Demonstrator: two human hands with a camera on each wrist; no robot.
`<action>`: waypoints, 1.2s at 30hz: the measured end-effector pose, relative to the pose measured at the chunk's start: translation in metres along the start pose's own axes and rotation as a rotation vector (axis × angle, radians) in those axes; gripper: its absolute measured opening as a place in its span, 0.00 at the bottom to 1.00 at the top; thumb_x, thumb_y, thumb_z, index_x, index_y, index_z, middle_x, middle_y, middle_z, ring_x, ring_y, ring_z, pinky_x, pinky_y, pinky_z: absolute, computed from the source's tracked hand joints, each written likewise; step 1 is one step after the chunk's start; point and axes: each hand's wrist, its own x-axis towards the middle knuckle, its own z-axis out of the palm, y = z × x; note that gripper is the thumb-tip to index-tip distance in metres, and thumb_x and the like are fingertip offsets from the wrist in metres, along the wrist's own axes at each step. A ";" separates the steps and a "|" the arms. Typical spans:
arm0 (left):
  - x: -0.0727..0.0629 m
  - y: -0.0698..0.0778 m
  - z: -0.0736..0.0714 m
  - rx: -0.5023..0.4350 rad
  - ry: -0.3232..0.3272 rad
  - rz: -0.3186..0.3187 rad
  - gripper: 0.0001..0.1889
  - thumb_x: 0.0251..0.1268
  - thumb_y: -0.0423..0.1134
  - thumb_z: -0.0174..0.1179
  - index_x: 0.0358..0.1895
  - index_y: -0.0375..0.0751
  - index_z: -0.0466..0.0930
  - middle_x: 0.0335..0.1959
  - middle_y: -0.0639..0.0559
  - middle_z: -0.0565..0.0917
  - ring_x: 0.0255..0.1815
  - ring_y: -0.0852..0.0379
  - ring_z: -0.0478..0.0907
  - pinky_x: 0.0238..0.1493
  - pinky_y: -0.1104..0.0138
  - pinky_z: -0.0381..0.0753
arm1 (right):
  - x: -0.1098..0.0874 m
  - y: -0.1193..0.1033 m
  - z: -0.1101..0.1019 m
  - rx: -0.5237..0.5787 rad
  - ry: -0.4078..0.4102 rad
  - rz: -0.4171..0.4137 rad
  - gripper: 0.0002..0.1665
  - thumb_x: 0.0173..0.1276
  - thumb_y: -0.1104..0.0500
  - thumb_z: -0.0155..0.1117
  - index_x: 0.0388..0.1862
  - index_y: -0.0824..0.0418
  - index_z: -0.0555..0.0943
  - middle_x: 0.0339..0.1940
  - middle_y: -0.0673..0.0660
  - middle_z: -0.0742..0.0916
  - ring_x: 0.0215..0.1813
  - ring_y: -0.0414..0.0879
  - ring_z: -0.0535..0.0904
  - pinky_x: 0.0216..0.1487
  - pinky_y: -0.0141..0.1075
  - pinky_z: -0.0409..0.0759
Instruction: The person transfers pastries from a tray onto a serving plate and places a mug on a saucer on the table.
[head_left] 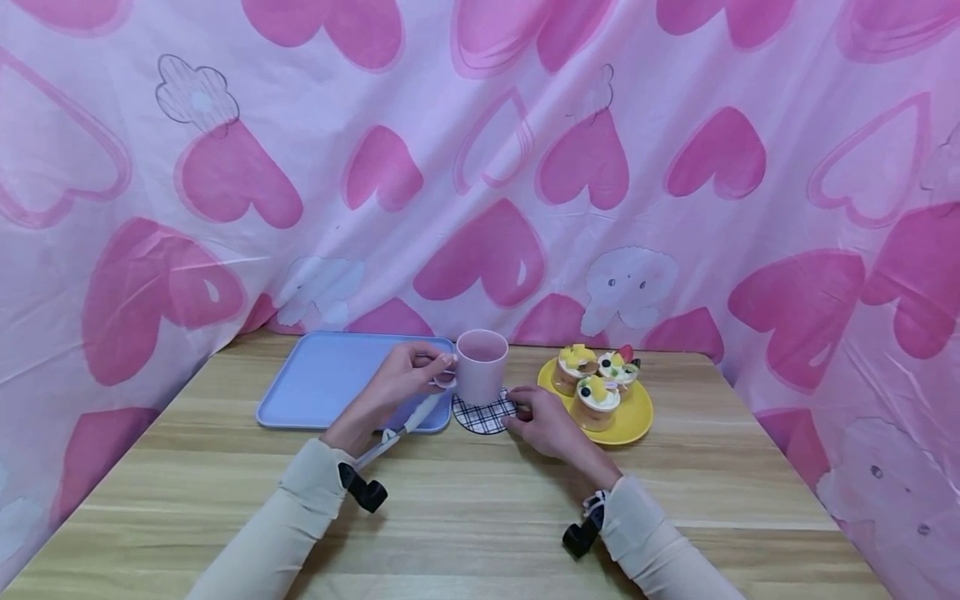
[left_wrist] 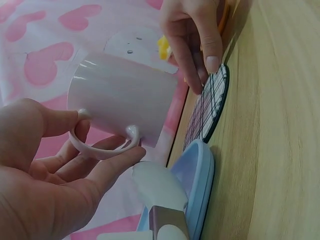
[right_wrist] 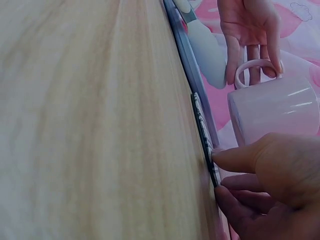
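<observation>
My left hand (head_left: 408, 371) pinches the handle of a pale pink mug (head_left: 482, 371) between thumb and fingers. In the left wrist view the mug (left_wrist: 122, 97) hangs raised above the table, its base apart from the coaster. Below it lies a round black-and-white plaid coaster (head_left: 480, 417) with a dark edge. My right hand (head_left: 547, 421) is at the coaster's right side. In the right wrist view its thumb rests on the top of the coaster (right_wrist: 204, 132), and a fingertip is at the rim.
A blue tray (head_left: 330, 375) lies at the left. At the right, a yellow plate (head_left: 637, 421) bears several fruit-topped dessert cups (head_left: 596, 400). A white paddle-shaped piece with a metal collar (left_wrist: 167, 220) extends by the left wrist, over the tray's corner. A pink heart-patterned curtain (head_left: 480, 167) hangs behind the wooden table.
</observation>
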 end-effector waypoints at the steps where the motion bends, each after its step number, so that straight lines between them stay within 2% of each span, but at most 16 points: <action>1: 0.000 0.000 0.001 -0.005 -0.003 0.003 0.18 0.81 0.43 0.65 0.59 0.30 0.84 0.54 0.32 0.90 0.54 0.39 0.90 0.59 0.51 0.89 | 0.000 0.000 0.000 -0.001 0.001 0.000 0.26 0.74 0.59 0.75 0.69 0.64 0.84 0.71 0.61 0.85 0.65 0.54 0.85 0.67 0.51 0.85; 7: 0.001 0.003 0.012 0.007 -0.010 0.017 0.15 0.80 0.41 0.66 0.54 0.29 0.85 0.51 0.33 0.91 0.55 0.35 0.90 0.61 0.46 0.88 | -0.001 0.001 -0.004 -0.014 0.013 -0.016 0.25 0.73 0.60 0.76 0.67 0.63 0.86 0.67 0.61 0.87 0.61 0.52 0.86 0.65 0.51 0.86; 9: 0.000 0.003 0.015 0.038 -0.008 0.021 0.14 0.80 0.41 0.66 0.53 0.30 0.86 0.50 0.34 0.91 0.56 0.35 0.90 0.61 0.46 0.88 | -0.002 0.002 -0.004 -0.017 0.014 -0.022 0.25 0.73 0.60 0.76 0.67 0.63 0.86 0.66 0.61 0.87 0.61 0.53 0.86 0.66 0.51 0.85; 12: -0.001 0.002 0.018 0.090 -0.001 0.018 0.14 0.80 0.42 0.66 0.52 0.32 0.86 0.50 0.36 0.91 0.56 0.37 0.90 0.59 0.48 0.89 | -0.002 0.002 -0.004 -0.025 0.016 -0.028 0.24 0.73 0.60 0.76 0.66 0.62 0.86 0.65 0.61 0.87 0.61 0.53 0.85 0.66 0.53 0.84; 16: -0.002 0.000 0.020 0.147 0.021 0.008 0.14 0.79 0.45 0.67 0.51 0.35 0.87 0.49 0.38 0.92 0.54 0.41 0.90 0.56 0.55 0.90 | -0.002 0.002 -0.003 -0.028 0.018 -0.034 0.23 0.72 0.60 0.76 0.65 0.62 0.87 0.65 0.61 0.88 0.61 0.53 0.84 0.67 0.53 0.83; 24: -0.002 -0.005 0.025 0.098 0.032 0.022 0.13 0.79 0.39 0.66 0.49 0.29 0.86 0.46 0.32 0.91 0.50 0.40 0.90 0.52 0.57 0.90 | -0.002 -0.001 -0.003 -0.001 0.004 0.001 0.23 0.74 0.60 0.76 0.65 0.60 0.87 0.66 0.60 0.87 0.61 0.52 0.85 0.66 0.52 0.84; 31: -0.003 -0.004 0.029 0.105 0.044 0.009 0.12 0.80 0.38 0.65 0.50 0.29 0.85 0.47 0.32 0.91 0.54 0.37 0.89 0.54 0.56 0.90 | -0.002 -0.002 -0.003 0.006 -0.007 0.011 0.22 0.74 0.60 0.76 0.65 0.60 0.87 0.67 0.60 0.86 0.60 0.52 0.85 0.66 0.52 0.85; 36: -0.003 -0.003 0.031 0.159 0.049 0.022 0.10 0.82 0.37 0.61 0.52 0.31 0.83 0.50 0.33 0.89 0.55 0.37 0.87 0.49 0.60 0.89 | -0.002 0.000 -0.004 -0.007 -0.002 -0.006 0.22 0.73 0.60 0.76 0.65 0.60 0.87 0.67 0.60 0.87 0.60 0.52 0.85 0.65 0.52 0.85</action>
